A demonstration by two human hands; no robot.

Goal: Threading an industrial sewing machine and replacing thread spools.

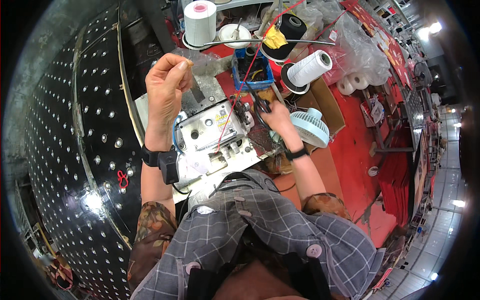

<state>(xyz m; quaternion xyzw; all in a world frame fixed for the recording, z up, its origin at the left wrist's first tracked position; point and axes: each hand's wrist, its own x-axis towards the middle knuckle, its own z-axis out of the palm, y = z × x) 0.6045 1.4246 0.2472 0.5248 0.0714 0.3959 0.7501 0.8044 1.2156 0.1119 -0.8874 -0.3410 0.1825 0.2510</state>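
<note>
A small white fan sits near white thread cones.

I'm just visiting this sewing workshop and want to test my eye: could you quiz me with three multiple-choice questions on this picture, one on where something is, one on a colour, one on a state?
1. Where is the small white round fan?
A. Right of the white sewing machine
B. Left of it
C. On the floor

2. What colour is the thread running down to the machine?
A. Blue
B. Red
C. Green

3. How is the left hand?
A. Flat on the table
B. Raised, fingertips pinched together
C. Out of sight

Answers: 1 A, the fan sits just beyond the right hand. 2 B, a red line slants to the machine top. 3 B, thumb and fingers meet above the machine.
</note>
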